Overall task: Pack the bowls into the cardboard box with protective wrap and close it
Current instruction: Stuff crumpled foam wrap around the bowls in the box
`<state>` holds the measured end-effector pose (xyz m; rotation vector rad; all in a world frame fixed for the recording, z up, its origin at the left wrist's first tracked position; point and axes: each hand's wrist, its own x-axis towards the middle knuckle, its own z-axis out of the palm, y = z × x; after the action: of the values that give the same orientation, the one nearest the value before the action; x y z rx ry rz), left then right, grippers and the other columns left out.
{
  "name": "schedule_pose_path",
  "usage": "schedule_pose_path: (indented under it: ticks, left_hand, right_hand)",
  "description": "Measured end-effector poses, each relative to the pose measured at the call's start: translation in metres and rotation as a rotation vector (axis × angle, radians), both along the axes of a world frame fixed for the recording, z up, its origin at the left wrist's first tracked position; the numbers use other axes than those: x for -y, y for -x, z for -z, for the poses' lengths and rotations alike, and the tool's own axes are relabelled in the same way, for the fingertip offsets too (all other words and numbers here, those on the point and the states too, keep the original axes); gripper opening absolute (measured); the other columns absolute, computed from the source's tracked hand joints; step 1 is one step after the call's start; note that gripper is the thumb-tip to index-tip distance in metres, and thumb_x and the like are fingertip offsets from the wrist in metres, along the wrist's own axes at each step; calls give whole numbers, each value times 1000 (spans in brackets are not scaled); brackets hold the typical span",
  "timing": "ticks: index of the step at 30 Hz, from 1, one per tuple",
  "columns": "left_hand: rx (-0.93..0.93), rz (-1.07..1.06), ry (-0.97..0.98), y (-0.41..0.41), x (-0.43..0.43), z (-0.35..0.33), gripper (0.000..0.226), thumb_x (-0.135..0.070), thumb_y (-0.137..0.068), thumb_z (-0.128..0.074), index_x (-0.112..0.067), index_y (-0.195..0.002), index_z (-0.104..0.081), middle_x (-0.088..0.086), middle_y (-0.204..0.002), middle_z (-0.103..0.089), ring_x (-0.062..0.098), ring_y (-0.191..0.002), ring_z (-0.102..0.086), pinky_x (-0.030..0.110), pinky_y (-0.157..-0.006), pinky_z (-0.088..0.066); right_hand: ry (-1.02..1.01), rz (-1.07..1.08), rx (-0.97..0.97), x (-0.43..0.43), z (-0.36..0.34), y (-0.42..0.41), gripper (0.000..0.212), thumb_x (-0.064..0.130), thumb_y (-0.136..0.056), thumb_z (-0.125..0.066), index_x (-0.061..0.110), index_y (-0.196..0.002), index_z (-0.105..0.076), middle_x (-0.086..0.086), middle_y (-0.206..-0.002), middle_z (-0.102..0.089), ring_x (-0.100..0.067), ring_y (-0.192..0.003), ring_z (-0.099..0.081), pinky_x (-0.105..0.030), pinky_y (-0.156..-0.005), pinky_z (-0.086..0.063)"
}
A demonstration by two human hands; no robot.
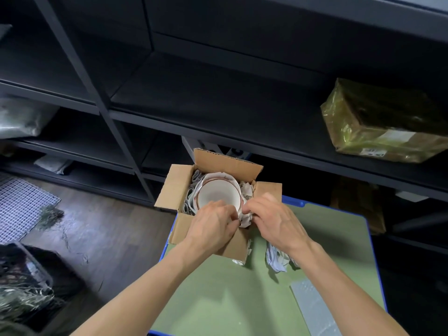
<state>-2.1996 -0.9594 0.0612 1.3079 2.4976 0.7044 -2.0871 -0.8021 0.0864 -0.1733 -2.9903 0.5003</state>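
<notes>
Judging by what sits in the box [174,190], I put us past the halfway mark. A white bowl [218,192] lies mouth-up inside, just beyond both grips, with paper [245,190] crumpled round it on every side I can see. A second rim seems to show behind it, though I cannot say for sure how many bowls are stacked there. My left grip [213,221] and right grip [274,219] meet at the bowl's near edge, fingers curled and pinching the paper there, the two nearly touching one another. I read this as tucking the wrap in round the bowl or folding it over the top.

What is left, as I see it: the bowl's mouth is bare, so it wants a cover layer. A loose wad [276,260] lies on the surface [218,299] under my right wrist. A bubble sheet [312,309] lies nearer to me, to the right of that grip; either could serve. All four flaps [228,161] stand open, the near one pressed down beneath my left wrist, so closing is not begun.
</notes>
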Motion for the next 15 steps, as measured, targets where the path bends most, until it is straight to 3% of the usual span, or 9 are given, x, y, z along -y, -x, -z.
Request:
schedule_pose_path:
  ticks: [5, 9, 12, 15]
  left_hand:
    - [-45, -18, 138, 6, -10, -4, 25, -30, -94, -50, -13, -93, -68, 6, -97, -65, 30, -89, -61, 38, -71, -48]
    - [-68, -36, 110, 6, -8, 4, 25, -25, -100, -42, -11, -90, -59, 6, -93, -59, 29, -85, -59, 35, -64, -34]
    - [-39, -64, 62, 6, -5, 6, 21, -25, -101, -41, -15, -86, -51, 6, -91, -57, 28, -83, -56, 32, -64, -28]
    - [-13, -65, 13, 6, -2, 9, 19, -23, -99, -44, -17, -82, -47, 7, -86, -56, 30, -79, -55, 34, -63, -27]
  right_hand:
    - [4, -27, 33, 0, 2, 2, 18, 9, -87, -65, 23, -98, -63, 15, -105, -63, -13, -94, -49, -32, -74, -49]
    - [8, -17, -5, 3, 3, 0, 4, 23, -90, -65, 25, -94, -66, 16, -111, -61, -12, -97, -54, -32, -69, -50]
    - [-16, 27, -27, 10, 7, 0, 4, 27, -89, -67, 24, -90, -65, 15, -111, -57, -10, -90, -53, -30, -58, -42]
    - [-57, 55, -39, 16, 9, 1, 9, 26, -87, -70, 23, -86, -61, 12, -97, -58, -12, -81, -53, -26, -55, -33]
